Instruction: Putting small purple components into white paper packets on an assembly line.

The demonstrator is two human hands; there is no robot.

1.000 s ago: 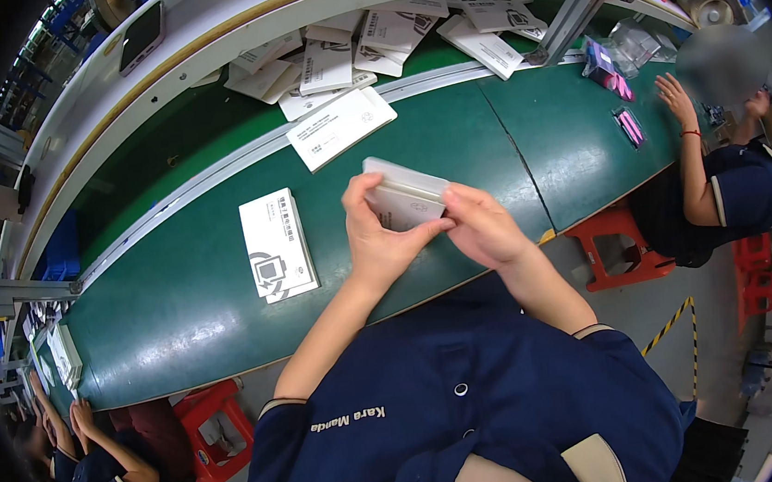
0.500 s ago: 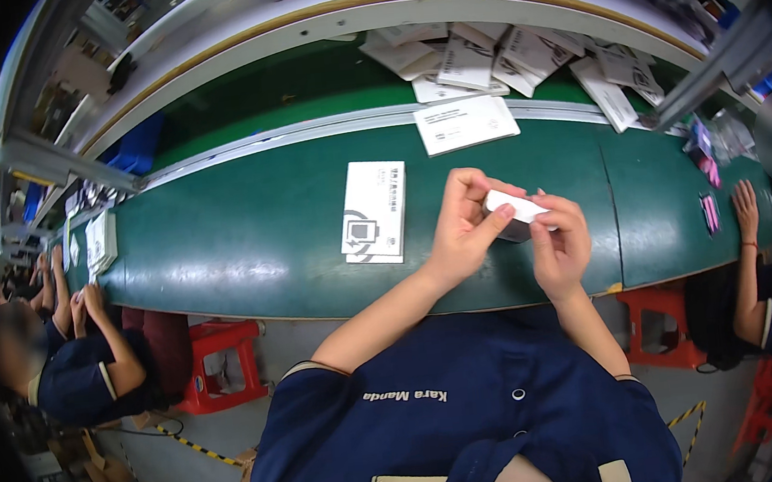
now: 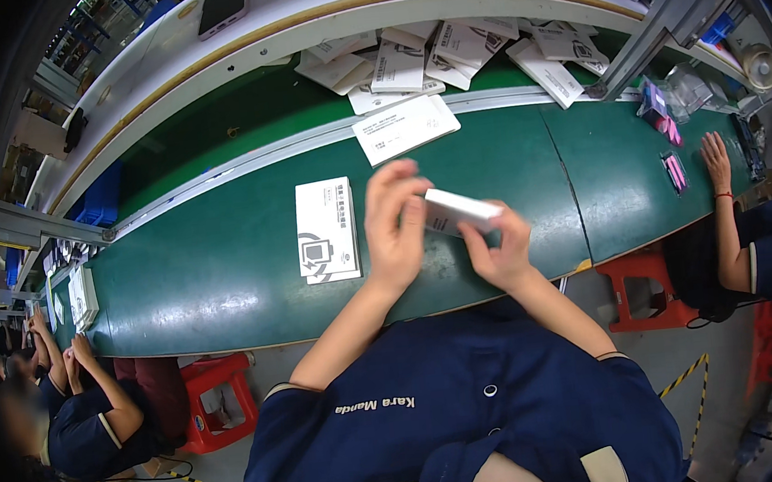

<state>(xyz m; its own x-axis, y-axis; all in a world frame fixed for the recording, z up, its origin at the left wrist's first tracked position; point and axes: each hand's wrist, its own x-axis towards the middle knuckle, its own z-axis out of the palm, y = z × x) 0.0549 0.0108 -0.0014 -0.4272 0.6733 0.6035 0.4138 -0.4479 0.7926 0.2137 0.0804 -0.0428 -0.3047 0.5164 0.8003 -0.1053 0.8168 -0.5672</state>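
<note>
A small white box (image 3: 460,208) with printing on its side is held tilted above the green bench, in front of my chest. My right hand (image 3: 503,246) grips its right end, the thumb against the near face. My left hand (image 3: 394,231), slightly blurred, is at the box's left end with fingers curved and thumb apart; whether a fingertip touches the box is unclear. Left of my hands lie flat white printed cartons (image 3: 326,223), one partly over another. Beyond my hands, a white carton (image 3: 406,129) rests against the metal rail.
Several white cartons (image 3: 399,63) are heaped under the white shelf (image 3: 310,27), which carries a phone (image 3: 222,8). Pink items (image 3: 674,172) and clear plastic bags (image 3: 689,89) lie at the right, near another person's hand (image 3: 716,158). A co-worker sits at left by stacked cartons (image 3: 83,298).
The view has shifted, moving the bench things leftward. The box has turned to show its printed side. My left hand has loosened from the box, while my right still holds it.
</note>
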